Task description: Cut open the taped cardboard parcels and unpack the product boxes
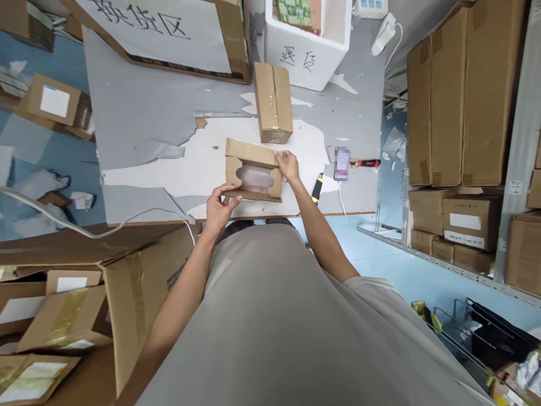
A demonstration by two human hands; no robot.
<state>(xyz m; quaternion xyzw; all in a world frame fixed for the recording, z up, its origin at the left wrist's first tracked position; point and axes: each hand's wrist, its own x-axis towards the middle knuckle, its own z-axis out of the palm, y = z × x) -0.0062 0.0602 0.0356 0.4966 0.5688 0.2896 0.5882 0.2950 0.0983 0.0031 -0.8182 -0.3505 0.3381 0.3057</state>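
Observation:
A small open cardboard box (236,169) lies on the grey table (139,118) near its front edge, with something wrapped in clear plastic (256,178) inside. My left hand (220,207) grips the box's near flap at the lower left, fingers curled on the cardboard. My right hand (287,164) pinches the far flap at the box's upper right corner. A taped, closed cardboard box (273,101) stands just behind it.
A white foam box (304,53) and a big flat carton (169,34) sit at the table's back. A phone (342,163), a red-handled cutter (367,163) and a black-and-yellow tool (316,189) lie to the right. Stacked cartons (460,96) fill shelves at right; open cartons (84,304) at left.

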